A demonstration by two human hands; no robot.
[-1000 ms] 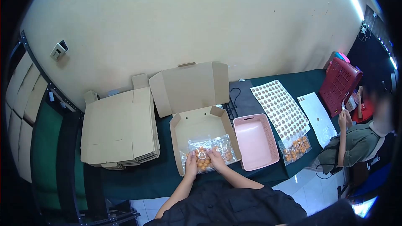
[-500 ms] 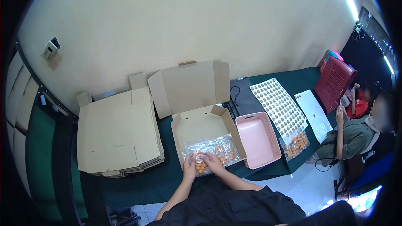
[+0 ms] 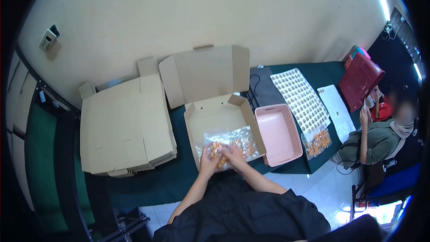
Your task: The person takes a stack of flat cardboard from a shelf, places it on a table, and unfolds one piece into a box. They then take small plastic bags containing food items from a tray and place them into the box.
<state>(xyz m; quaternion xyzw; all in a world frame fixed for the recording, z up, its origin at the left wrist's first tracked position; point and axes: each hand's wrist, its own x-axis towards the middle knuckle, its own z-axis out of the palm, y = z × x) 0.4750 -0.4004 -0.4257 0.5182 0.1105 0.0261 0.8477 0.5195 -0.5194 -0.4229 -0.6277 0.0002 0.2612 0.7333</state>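
Note:
An open cardboard box [image 3: 210, 116] stands in front of me with its lid tilted up against the wall. Inside its front part lie clear plastic packets of small orange round pieces [image 3: 247, 145]. My left hand [image 3: 208, 160] and my right hand [image 3: 234, 157] are close together over the box's front edge. Their fingers are closed around one clear packet of orange pieces [image 3: 217, 149], one hand at each side of it. The fingers partly cover this packet.
Flattened cardboard boxes [image 3: 125, 125] are stacked at the left. Right of the open box are a pink basket [image 3: 280, 136], a sticker sheet [image 3: 301, 101], more orange packets [image 3: 319, 142], a white sheet [image 3: 336, 110] and a dark red basket [image 3: 359, 80]. A person [image 3: 376, 141] is at the far right.
The view has tilted down a little, so the table's things sit higher in it. Both hands stay on the packet, with fingers slightly shifted.

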